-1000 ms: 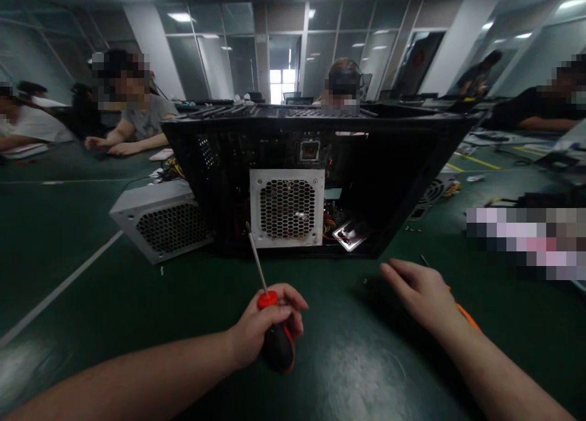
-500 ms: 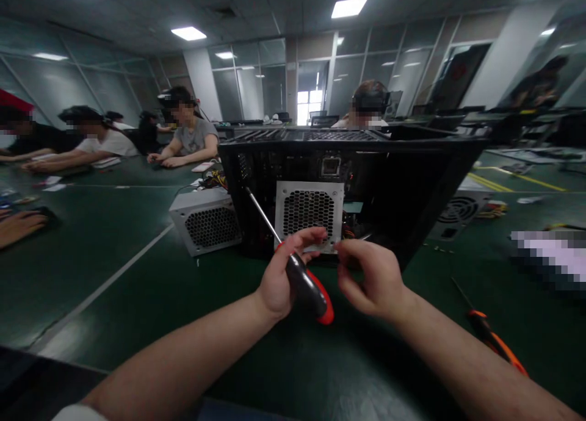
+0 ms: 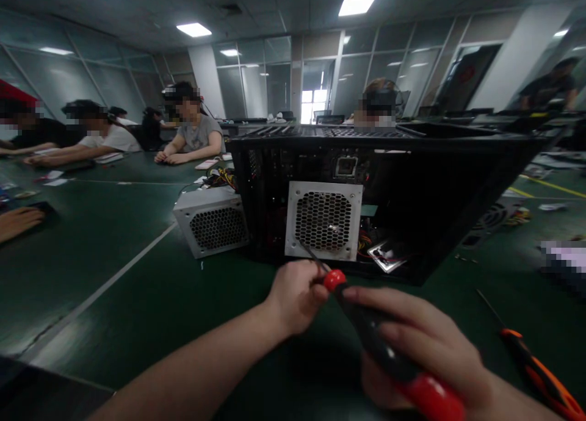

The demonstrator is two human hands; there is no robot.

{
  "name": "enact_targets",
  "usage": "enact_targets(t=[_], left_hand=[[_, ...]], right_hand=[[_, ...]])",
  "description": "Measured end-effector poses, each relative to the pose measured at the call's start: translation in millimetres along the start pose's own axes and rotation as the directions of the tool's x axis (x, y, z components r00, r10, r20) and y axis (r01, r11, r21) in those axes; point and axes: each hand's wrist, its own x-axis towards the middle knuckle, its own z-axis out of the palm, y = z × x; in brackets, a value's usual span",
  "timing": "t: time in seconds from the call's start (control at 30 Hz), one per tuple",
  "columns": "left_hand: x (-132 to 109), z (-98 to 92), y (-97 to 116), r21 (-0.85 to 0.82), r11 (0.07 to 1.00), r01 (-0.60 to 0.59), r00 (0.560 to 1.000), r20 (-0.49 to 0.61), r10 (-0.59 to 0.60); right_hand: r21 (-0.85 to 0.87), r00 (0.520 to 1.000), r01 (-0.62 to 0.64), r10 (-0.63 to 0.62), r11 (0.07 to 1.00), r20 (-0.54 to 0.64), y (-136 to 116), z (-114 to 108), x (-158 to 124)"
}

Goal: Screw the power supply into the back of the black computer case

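Observation:
My right hand [image 3: 425,348] grips the black and red handle of a screwdriver [image 3: 366,329], whose shaft points at the lower left corner of the silver power supply [image 3: 323,219] set in the back of the black computer case [image 3: 394,189]. My left hand [image 3: 297,293] is closed around the shaft near the red collar, steadying it. The tip sits close to the grille's bottom edge.
A second silver power supply [image 3: 210,221] lies left of the case. An orange and black screwdriver [image 3: 531,360] lies on the green table [image 3: 114,274] at right. Several people sit at tables behind and left; another person's hand [image 3: 18,221] rests at far left.
The screwdriver passed from my left hand to my right. Its tip swung down toward the power supply's lower left corner, and my left hand now pinches the shaft.

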Motion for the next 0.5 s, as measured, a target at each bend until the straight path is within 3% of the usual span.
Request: enact_targets(t=[0.07, 0.13, 0.17, 0.2, 0.23, 0.27, 0.33, 0.5], left_hand=[[7.8, -17.1, -15.6, 0.292, 0.953, -0.083, 0.944, -0.284, 0.169], [15.4, -31.3, -34.2, 0.379, 0.925, -0.036, 0.784, -0.563, 0.262], [18.7, -36.5, -43.4, 0.410, 0.912, -0.015, 0.717, -0.631, 0.295], [21.4, -40.4, -52.0, 0.446, 0.895, -0.013, 0.698, -0.637, 0.327], [23.6, -43.0, -59.5, 0.485, 0.874, -0.026, 0.719, -0.598, 0.353], [25.2, -44.5, -65.9, 0.508, 0.861, -0.031, 0.768, -0.539, 0.345], [27.2, -45.4, -74.5, 0.518, 0.855, 0.014, 0.807, -0.511, 0.296], [28.7, -44.9, -75.7, 0.549, 0.819, 0.169, 0.900, -0.424, 0.099]], right_hand=[[0.043, 0.995, 0.049, -0.044, 0.998, -0.093, 5.9, -6.7, 15.5], [0.134, 0.976, 0.028, 0.002, 0.991, -0.217, 13.2, -9.5, 33.2], [0.183, 0.969, 0.009, 0.037, 0.983, -0.243, 16.5, -9.2, 40.9], [0.218, 0.960, 0.009, 0.052, 0.976, -0.276, 19.0, -8.0, 47.0], [0.229, 0.951, 0.018, 0.054, 0.973, -0.305, 20.6, -6.3, 50.9], [0.223, 0.947, 0.034, 0.040, 0.974, -0.319, 21.2, -4.5, 52.6], [0.173, 0.950, 0.071, -0.013, 0.982, -0.313, 20.3, -1.5, 50.0], [0.132, 0.983, 0.102, -0.079, 0.986, -0.167, 16.9, 0.1, 33.0]])
